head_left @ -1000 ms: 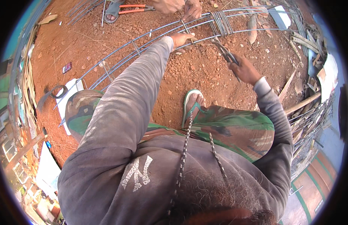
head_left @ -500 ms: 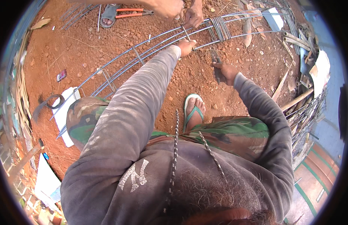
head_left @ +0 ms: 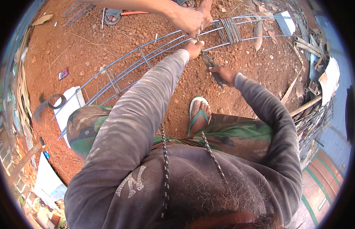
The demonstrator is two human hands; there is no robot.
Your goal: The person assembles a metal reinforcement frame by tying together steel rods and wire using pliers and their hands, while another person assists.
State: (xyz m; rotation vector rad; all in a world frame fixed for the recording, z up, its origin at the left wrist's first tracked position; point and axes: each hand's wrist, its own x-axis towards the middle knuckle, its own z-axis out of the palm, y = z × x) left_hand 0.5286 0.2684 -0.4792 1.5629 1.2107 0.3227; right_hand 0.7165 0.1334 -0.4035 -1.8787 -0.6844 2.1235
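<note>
My left hand [head_left: 192, 49] is closed around a steel stirrup at the long rebar cage [head_left: 144, 58], which runs from lower left to upper right over the soil. My right hand [head_left: 224, 74] grips dark pincers [head_left: 210, 62]. Their jaws point up and left, close to the bar beside my left hand; whether they bite on anything is too small to tell. Just beyond, a co-worker's hands [head_left: 191, 21] close in over the same stirrup, hiding its upper part. Several stirrups [head_left: 231, 31] sit bunched on the cage to the right.
Reddish loose soil [head_left: 120, 45] lies under everything. Orange-handled pliers [head_left: 134, 12] lie near a co-worker's sandalled foot, partly covered by the forearm. A coil of dark wire [head_left: 57, 101] rests at left on a white sheet [head_left: 73, 105]. Scrap wood and poles [head_left: 306, 45] pile up at right.
My right hand has brought the pincers left and up, toward my left hand. The co-worker's hands have come down together over the stirrup, and a forearm now covers part of the orange-handled pliers.
</note>
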